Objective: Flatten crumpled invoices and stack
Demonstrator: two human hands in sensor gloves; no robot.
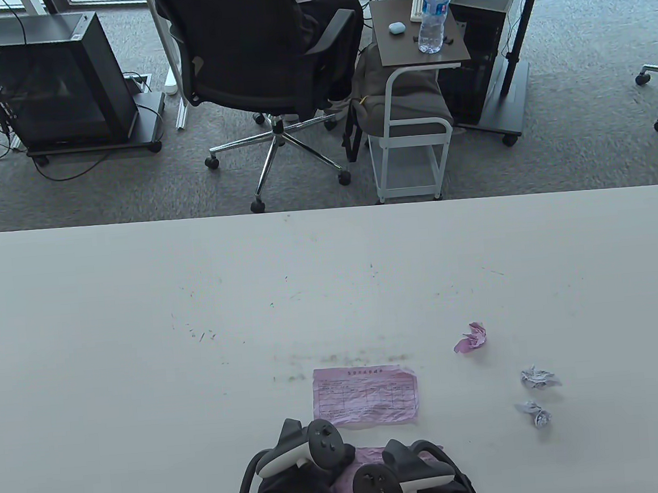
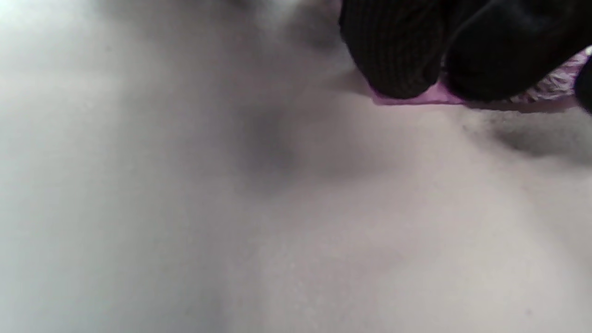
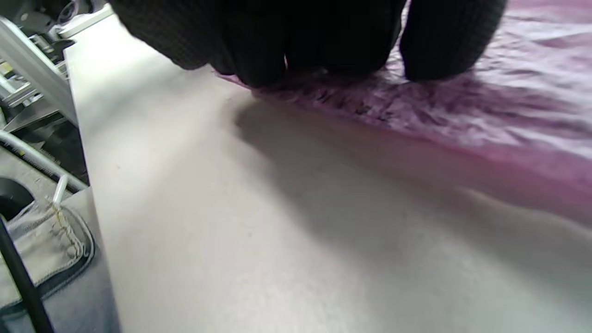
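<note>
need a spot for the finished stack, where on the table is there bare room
The whole left side of the table and the far strip beyond the flattened pink invoice are bare. Crowded: the right side, with one pink wad and two white wads, and the near edge where both hands press a pink sheet.

an office, by the look of it; grey carpet tile [image 1: 581, 124] runs under a black mesh swivel chair [image 1: 269, 63] on a chrome star base with castors; a black computer tower [image 1: 54, 80] sits on a wheeled stand with cables trailing beside it; a small rolling side table [image 1: 409, 103] carries a water bottle [image 1: 433, 13] and an earbud case [image 1: 397, 27]; a standing desk's leg [image 1: 518, 44] rises at the back right; the near white work table [image 1: 140, 307] is scuffed with pen marks.
</note>
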